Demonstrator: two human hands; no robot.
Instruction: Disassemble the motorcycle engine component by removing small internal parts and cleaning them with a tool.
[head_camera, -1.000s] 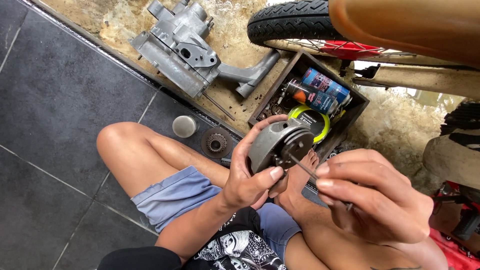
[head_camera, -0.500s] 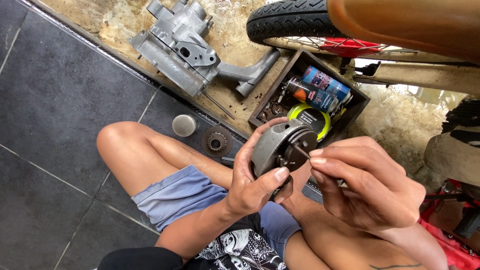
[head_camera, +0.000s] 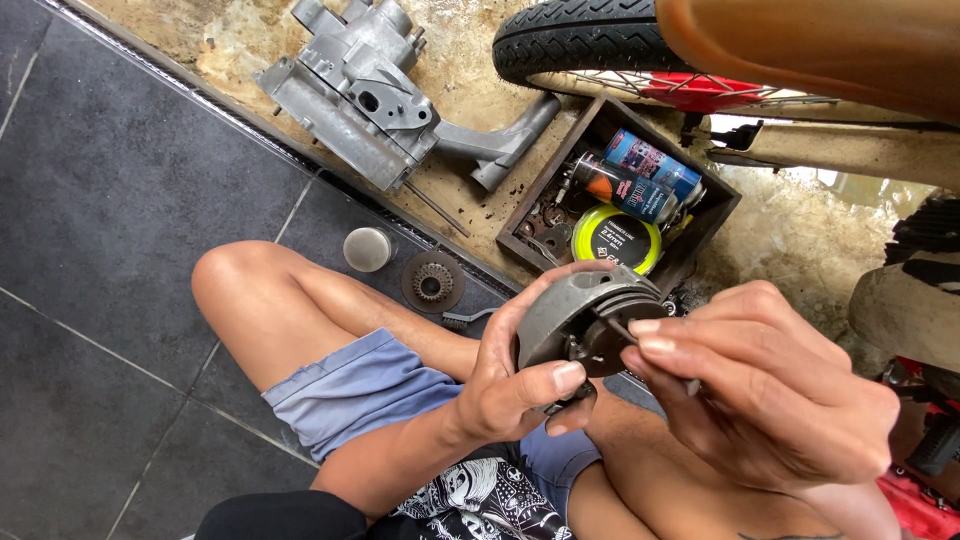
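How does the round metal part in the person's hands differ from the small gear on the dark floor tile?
The round metal part is larger, grey and smooth-walled like a drum; the gear is smaller, darker and toothed. The drum part is held up on edge by the left hand, while the right hand puts a thin tool into it; the gear lies flat on the floor tile, untouched. Both are round metal parts.

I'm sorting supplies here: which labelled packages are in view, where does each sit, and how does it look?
Spray can: lying at the wooden box's far end, blue with red.
Second can: beside it, dark with an orange patch.
Round tin: below them, black lid, yellow-green rim.
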